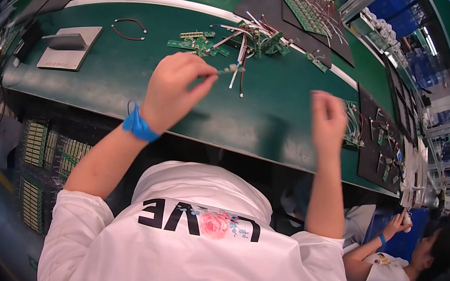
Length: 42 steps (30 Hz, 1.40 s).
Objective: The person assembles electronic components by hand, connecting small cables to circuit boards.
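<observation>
In the head view, the left hand (179,79) pinches a small green board (225,72) between thumb and fingertips, lifted over the near side of a pile of circuit boards and cables (256,41). A blue wristband (138,124) circles that wrist. The right hand (328,112) is well apart to the right, fingers bent in toward the thumb; whether anything sits between them I cannot tell. The workbench (227,123) is dark green. To the left stand a pale plate with an upright grey piece (67,52) and, farther off, a loop of thin cable (129,35). To the right, wired boards lie on a black mat (369,155). Racked boards (37,143) show below the bench's left side; at right a co-worker (382,272) sits.
</observation>
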Each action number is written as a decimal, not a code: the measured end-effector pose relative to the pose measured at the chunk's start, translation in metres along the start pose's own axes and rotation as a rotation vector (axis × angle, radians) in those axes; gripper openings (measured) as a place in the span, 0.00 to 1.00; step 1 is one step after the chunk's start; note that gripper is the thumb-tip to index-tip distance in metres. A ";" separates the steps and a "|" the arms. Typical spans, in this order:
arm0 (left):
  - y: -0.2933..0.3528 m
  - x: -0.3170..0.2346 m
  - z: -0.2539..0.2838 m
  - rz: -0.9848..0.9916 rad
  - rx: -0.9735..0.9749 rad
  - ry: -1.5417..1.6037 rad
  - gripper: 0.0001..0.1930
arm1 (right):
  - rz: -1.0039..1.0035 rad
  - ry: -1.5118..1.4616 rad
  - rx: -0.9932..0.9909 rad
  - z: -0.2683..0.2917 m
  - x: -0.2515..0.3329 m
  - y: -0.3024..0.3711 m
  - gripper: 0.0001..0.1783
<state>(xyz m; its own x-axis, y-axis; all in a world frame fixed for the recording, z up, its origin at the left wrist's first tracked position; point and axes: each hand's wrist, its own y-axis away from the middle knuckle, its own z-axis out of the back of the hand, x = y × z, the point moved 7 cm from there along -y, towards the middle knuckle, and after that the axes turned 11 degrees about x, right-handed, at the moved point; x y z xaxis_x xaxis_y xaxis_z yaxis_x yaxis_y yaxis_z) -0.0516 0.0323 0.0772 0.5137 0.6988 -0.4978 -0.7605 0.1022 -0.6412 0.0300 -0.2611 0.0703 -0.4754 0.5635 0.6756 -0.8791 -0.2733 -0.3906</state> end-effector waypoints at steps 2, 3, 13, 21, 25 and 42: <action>0.012 -0.047 0.007 -0.229 -0.101 -0.108 0.08 | -0.028 -0.459 0.393 -0.065 0.053 0.029 0.15; 0.016 -0.060 0.006 -0.238 -0.089 -0.075 0.10 | 0.086 -0.540 0.437 -0.078 0.080 0.042 0.17; 0.032 -0.077 -0.022 -0.108 0.119 0.314 0.17 | -0.151 -0.902 0.381 -0.099 0.081 0.057 0.13; 0.007 -0.072 -0.017 -0.345 0.496 0.116 0.11 | -0.288 -0.797 0.914 -0.093 0.086 0.078 0.13; 0.013 -0.078 -0.036 -0.446 0.807 0.295 0.10 | -0.402 -0.774 1.102 -0.096 0.078 0.088 0.16; 0.029 -0.037 -0.074 0.000 1.264 0.460 0.08 | -0.393 -0.550 0.483 -0.069 -0.031 -0.028 0.21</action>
<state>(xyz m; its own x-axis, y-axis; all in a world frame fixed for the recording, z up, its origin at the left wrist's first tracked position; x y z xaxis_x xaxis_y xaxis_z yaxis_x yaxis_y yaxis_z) -0.0631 -0.0429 0.0336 0.4095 0.4247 -0.8074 -0.4748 0.8549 0.2089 0.0714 -0.2174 0.0172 0.0303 0.2602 0.9651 -0.8435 -0.5114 0.1644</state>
